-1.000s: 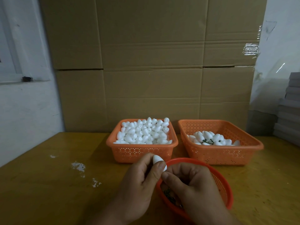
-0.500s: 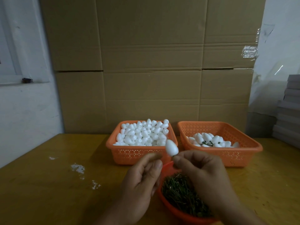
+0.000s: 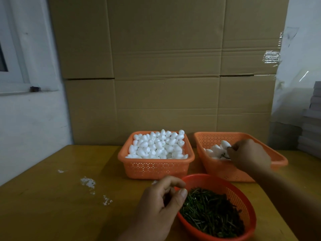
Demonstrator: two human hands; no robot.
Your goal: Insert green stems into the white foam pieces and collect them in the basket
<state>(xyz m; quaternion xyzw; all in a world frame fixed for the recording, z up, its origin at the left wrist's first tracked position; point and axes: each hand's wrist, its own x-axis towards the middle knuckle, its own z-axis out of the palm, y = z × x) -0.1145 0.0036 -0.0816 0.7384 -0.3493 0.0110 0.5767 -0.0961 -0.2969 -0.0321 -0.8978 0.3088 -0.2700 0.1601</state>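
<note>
A: Where are the hands?

B: The right hand (image 3: 249, 154) reaches over the near rim of the right orange basket (image 3: 278, 160), at about two o'clock on the desk (image 3: 43, 206). Its fingers are curled down among the stemmed foam pieces (image 3: 217, 150) lying there. Whether it pinches one of them or has let go, I cannot tell; the fingertips are hidden by the knuckles.

A: And the left?

B: The left hand (image 3: 159, 204) hovers at six o'clock, just beside the left rim of the round red basket (image 3: 243, 195). Thumb and forefinger are loosely bent with a gap between them, grasping nothing.

A: What is in that round basket?

B: A heap of green stems (image 3: 212, 211), thin and dark, filling most of it.

A: And the plain foam?

B: The plain white foam pieces (image 3: 158, 145) are piled high in the left orange basket (image 3: 156, 166) at twelve o'clock, just beside the right one, both standing before a wall of cardboard boxes (image 3: 165, 66).

A: Anything else on the desk?

B: White crumbs (image 3: 87, 181) scattered at nine o'clock, well apart from the baskets.
</note>
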